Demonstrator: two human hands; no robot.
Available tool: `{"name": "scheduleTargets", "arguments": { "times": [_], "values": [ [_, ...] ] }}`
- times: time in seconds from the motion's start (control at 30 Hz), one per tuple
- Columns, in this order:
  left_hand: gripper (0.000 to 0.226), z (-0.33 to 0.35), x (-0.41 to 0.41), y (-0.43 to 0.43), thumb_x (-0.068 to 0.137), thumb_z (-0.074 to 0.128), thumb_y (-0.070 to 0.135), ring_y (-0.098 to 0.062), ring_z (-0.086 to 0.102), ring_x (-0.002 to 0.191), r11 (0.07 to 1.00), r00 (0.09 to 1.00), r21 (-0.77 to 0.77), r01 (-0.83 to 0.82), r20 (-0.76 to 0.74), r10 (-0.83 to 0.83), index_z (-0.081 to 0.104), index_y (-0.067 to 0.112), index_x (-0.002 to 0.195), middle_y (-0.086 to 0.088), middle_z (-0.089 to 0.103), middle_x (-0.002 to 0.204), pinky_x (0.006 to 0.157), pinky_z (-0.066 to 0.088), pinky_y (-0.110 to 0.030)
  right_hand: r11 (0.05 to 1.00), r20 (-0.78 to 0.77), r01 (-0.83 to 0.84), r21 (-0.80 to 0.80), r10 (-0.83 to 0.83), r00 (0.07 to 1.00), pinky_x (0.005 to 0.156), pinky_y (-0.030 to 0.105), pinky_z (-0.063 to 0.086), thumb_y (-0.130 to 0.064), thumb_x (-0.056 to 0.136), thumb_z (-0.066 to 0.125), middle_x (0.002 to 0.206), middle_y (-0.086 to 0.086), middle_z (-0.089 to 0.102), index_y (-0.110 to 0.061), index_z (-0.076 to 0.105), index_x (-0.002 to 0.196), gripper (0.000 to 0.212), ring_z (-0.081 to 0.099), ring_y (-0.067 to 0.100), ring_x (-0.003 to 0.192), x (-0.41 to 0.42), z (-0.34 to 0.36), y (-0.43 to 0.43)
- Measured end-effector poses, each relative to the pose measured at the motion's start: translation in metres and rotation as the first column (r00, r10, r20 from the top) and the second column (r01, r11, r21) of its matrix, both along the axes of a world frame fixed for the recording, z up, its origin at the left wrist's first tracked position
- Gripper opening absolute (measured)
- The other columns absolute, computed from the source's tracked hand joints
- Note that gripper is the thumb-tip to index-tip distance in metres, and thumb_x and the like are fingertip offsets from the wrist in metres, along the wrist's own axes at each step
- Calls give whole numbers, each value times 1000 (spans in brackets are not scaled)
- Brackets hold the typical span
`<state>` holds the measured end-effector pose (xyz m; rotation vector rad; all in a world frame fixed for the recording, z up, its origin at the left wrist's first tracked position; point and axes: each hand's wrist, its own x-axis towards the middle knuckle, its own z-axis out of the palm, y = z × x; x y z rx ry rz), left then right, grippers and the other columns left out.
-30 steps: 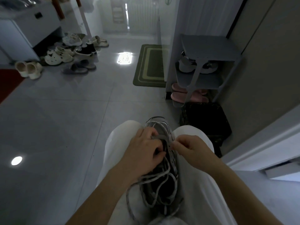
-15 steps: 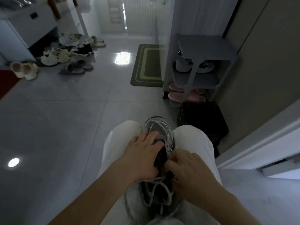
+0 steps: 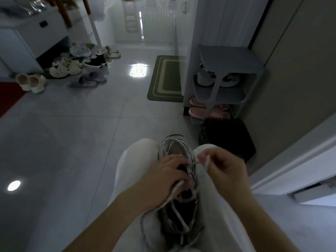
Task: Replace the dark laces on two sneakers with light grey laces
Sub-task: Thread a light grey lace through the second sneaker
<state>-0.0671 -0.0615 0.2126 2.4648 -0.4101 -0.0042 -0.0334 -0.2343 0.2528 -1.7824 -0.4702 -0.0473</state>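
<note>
Room: dim hallway, grey tiled floor, green mat and shoe rack ahead.
Sneaker: toe forward, wedged between the person's knees.
Left hand: pressing on the sneaker's tongue, fingers fairly straight.
Right hand: raised just right of the sneaker, fingertips pinching the lace.
Lace: light grey, running from the eyelets to the right hand, loose loops over the heel.

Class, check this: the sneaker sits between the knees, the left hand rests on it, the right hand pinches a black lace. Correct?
No: the head view shows the lace in the right hand is light grey, not black. The sneaker between the knees and the left hand on it are right.
</note>
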Motion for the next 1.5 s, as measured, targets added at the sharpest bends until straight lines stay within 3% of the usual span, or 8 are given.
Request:
{"name": "scheduleTargets", "arguments": {
  "times": [0.1, 0.47, 0.6, 0.77, 1.1, 1.27, 1.4, 1.5],
  "values": [
    [28, 29, 4, -1, 92, 53, 21, -5, 57, 65, 852, 946, -413, -323, -145, 289, 63, 23, 66, 10, 62, 65, 73, 51, -24, 996, 4, -4, 88, 4, 1000, 53, 10, 41, -19, 82, 69, 60, -10, 62, -20, 66, 70, 12, 52, -3, 53, 16, 36, 3],
    [12, 169, 31, -1, 90, 57, 10, -2, 44, 44, 607, 897, -785, -124, 173, 408, 55, 17, 81, 12, 53, 55, 40, 34, -16, 949, 273, -211, 233, 145, 951, 68, 54, 54, -45, 79, 66, 76, -6, 64, -28, 70, 80, 17, 65, 36, 75, 36, 127, 24],
    [12, 164, 48, -1, 90, 52, 7, -1, 48, 59, 827, 752, -431, -361, 391, 531, 53, 17, 84, 7, 54, 71, 54, 37, -11, 977, 176, -202, 63, 188, 966, 52, 23, 47, -46, 89, 53, 54, -5, 58, -10, 68, 77, 41, 53, 6, 47, 31, 128, 35],
    [14, 140, 50, 1, 97, 38, 25, -18, 48, 66, 808, 735, 52, -587, 453, 505, 48, 17, 93, 3, 49, 77, 56, 30, -30, 941, -126, -251, -226, 228, 966, 58, 37, 53, -40, 75, 72, 65, 14, 66, -8, 70, 70, 32, 61, 21, 55, 30, 99, 44],
    [15, 53, 58, 53, 95, 43, 19, -29, 58, 81, 756, 769, 220, -617, -35, 638, 54, 12, 87, -8, 60, 82, 64, 39, -32, 913, -379, -307, 270, 393, 838, 36, 16, 25, -36, 80, 53, 39, -1, 33, -10, 55, 58, 35, 28, 7, 33, 45, 90, 27],
    [60, 67, 26, 19, 81, 70, 22, -4, 52, 111, 906, 949, -284, -315, -102, 298, 40, 26, 133, 9, 52, 125, 96, 42, -20, 948, -406, -316, 47, 307, 861, 36, 17, 25, -26, 95, 48, 37, -3, 35, -13, 51, 52, 45, 28, 7, 32, 49, 70, 33],
    [18, 74, 23, 2, 93, 54, 24, -3, 57, 84, 942, 950, -213, -260, 120, 290, 57, 20, 111, 10, 60, 95, 72, 47, -18, 954, -453, -284, -96, 212, 866, 37, 18, 27, -32, 96, 46, 37, -5, 39, -7, 53, 58, 46, 32, 4, 31, 51, 59, 37],
    [32, 60, 21, -3, 99, 42, 27, -6, 39, 45, 601, 843, -612, -514, -231, 486, 54, 17, 70, 6, 46, 58, 41, 30, -18, 959, -253, -47, -281, -27, 967, 47, 24, 37, -38, 98, 41, 49, -1, 46, -13, 52, 58, 48, 45, 7, 42, 63, 54, 37]
  ]
}}
